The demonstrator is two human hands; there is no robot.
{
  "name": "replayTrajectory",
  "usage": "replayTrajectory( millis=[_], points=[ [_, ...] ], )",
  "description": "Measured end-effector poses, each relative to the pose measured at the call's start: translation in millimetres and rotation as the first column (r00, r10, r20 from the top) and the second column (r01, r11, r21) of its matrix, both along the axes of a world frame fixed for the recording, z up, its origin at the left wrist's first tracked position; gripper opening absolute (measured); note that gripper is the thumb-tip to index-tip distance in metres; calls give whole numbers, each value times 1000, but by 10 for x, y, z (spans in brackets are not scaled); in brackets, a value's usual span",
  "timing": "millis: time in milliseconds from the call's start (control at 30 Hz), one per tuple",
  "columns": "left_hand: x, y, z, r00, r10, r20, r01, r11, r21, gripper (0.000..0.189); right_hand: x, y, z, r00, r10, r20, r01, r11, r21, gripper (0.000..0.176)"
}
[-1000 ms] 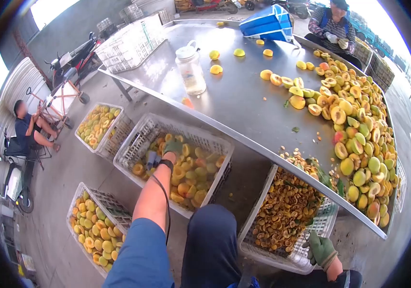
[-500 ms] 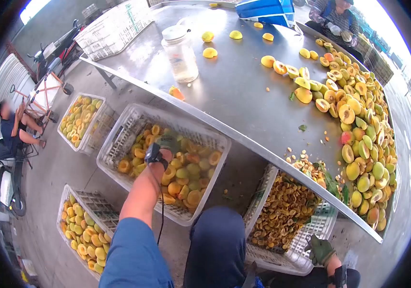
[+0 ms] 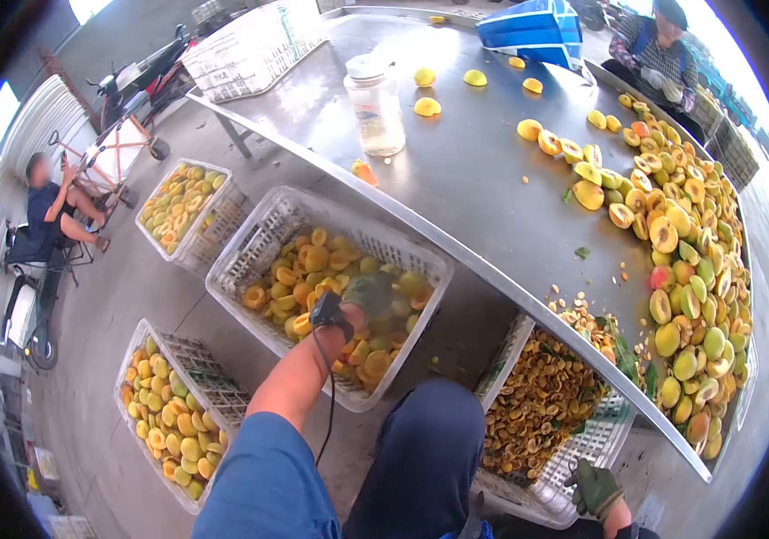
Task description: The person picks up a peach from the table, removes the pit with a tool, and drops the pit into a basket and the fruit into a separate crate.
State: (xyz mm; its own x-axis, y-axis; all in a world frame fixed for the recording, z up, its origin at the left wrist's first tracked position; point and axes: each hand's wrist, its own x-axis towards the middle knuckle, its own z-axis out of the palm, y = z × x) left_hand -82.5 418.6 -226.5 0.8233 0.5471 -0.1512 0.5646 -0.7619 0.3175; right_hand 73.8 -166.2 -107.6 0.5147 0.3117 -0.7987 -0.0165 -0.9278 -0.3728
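plastic jar (image 3: 375,103) on steel table (image 3: 456,189); blue box (image 3: 535,31) beyond.

Bright daylight everywhere, pouring in from the open top right, where the background blows out to white. The steel table (image 3: 474,207) picks up a washed-out glare patch up by the plastic jar (image 3: 375,103). The crates (image 3: 250,269) under its edge sit in soft shade. Heavy fisheye, so straight edges bow, and a black ring eats the corners. The gloved left hand (image 3: 368,295) looks a bit smeared.

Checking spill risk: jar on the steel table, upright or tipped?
Upright: the jar stands on its base on the table, white lid on top.
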Motion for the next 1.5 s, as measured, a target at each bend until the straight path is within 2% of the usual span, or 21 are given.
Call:
replayTrajectory(
  millis=[33,67,167,267,300,400,433,500,600,667,767,867,900,1000,1033,1100,1133,1267,1367,1467,1500],
  points=[
    [-38,-44,159,1000,10,5,-10,1000,-21,43,-18,62,76,994,-100,-37,97,992,-82,70],
    [-61,-80,267,1000,18,9,-18,999,-43,44,-45,69,115,995,-95,-33,91,992,-91,71],
    [-186,-148,297,986,-9,-164,3,999,-33,53,-116,129,177,997,-82,-14,80,992,-98,70],
    [-337,-225,729,937,-80,-339,73,997,-33,70,-261,185,289,994,-111,13,112,990,-83,66],
    [-688,79,-178,973,-94,-210,160,933,322,82,-299,199,288,989,-148,6,147,983,-111,65],
    [-979,167,2,983,-12,-180,62,961,270,89,-314,83,148,982,-170,-77,157,975,-158,66],
    [-998,200,179,975,-5,-222,32,993,117,90,-305,-131,-3,998,-53,-22,52,997,-55,66],
    [-1031,308,534,953,-7,-303,-51,982,-182,90,-280,-206,-71,997,-82,5,82,986,-143,68],
    [-1578,1027,-333,972,-48,-230,58,998,37,86,-296,-218,-28,993,-120,3,118,977,-176,67],
    [-1623,881,117,910,119,-397,-38,978,206,81,-314,-116,144,982,-183,-38,172,966,-195,66],
    [-1987,1079,165,912,190,-363,-48,929,367,60,-324,-388,-20,984,-175,17,176,980,-97,65],
    [-2094,1516,-288,819,489,-299,-337,833,439,74,-436,-371,77,964,-265,-18,265,964,-6,65],
    [-2082,1582,-346,835,514,-194,-383,798,465,68,-433,-362,68,970,-242,-7,242,970,-31,65],
    [-1955,1413,-162,911,340,-232,-302,935,188,62,-419,-418,12,982,-188,16,189,980,-61,66],
    [-1945,1351,-345,947,84,-309,-17,977,215,60,-408,-462,-45,983,-182,22,183,983,-31,66],
    [-1767,877,-386,927,-91,-363,142,983,116,56,-403,-431,-75,983,-179,28,179,984,9,66],
    [-1586,437,-65,938,-9,-347,12,1000,5,54,-410,-399,-59,983,-182,27,181,983,14,67],
    [-1055,-409,714,901,-186,-391,194,981,-19,51,-414,-352,-60,982,-187,37,189,980,-68,66],
    [-1038,-617,341,876,-437,-203,453,891,35,51,-395,-491,-113,992,-122,45,127,982,-137,65],
    [-1038,-571,-355,860,-475,-187,497,863,93,52,-549,-216,151,979,-194,62,203,960,-195,65],
    [-940,-646,-177,840,-418,-347,438,899,-20,57,-541,-300,83,989,-120,82,132,979,-157,63]
  ],
)
